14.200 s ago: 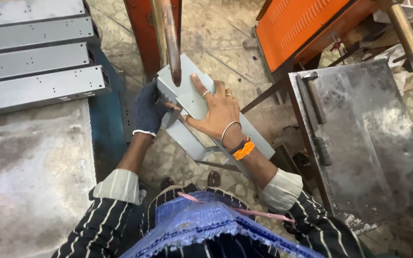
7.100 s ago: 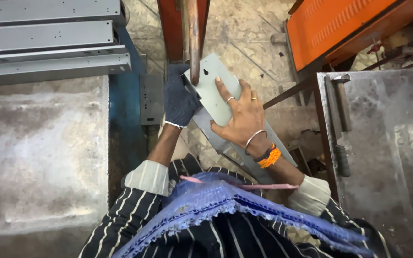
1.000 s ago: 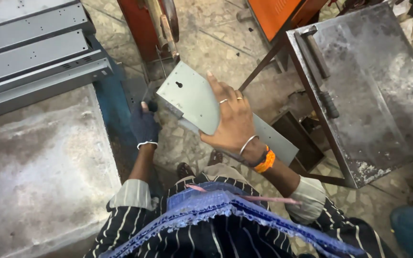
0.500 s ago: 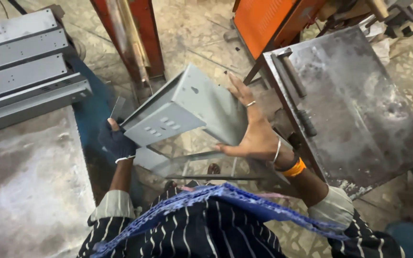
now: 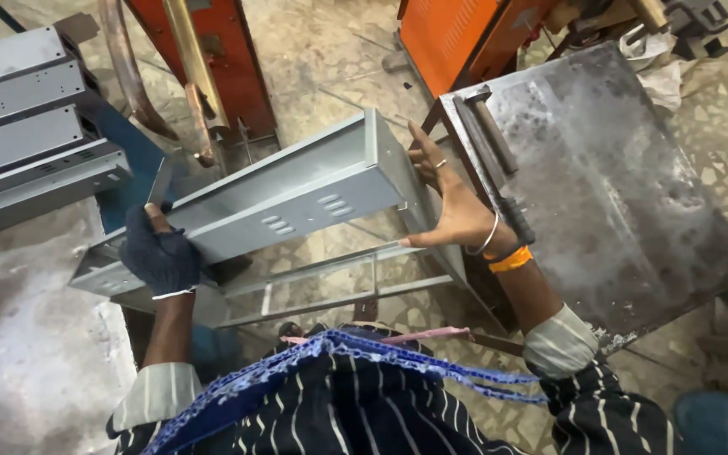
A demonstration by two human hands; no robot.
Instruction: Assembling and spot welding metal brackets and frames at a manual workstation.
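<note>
I hold a long grey sheet-metal channel (image 5: 271, 198) with small slots in its side, lying level across my front, its open side facing up and away. My left hand (image 5: 160, 253), in a dark glove, grips its left end. My right hand (image 5: 452, 211), bare with a ring, a bangle and an orange band, presses flat against its right end, fingers spread.
A stack of similar grey metal channels (image 5: 27, 126) lies at the upper left. An orange machine (image 5: 204, 59) with curved arms stands behind. A worn steel table (image 5: 600, 185) is on the right, a steel surface (image 5: 18, 337) on the left, and a metal frame (image 5: 330, 286) is below.
The metal piece has come away from the machine arm and swung from upright to level, its right end moving out towards the steel table. My right hand now braces the end.
</note>
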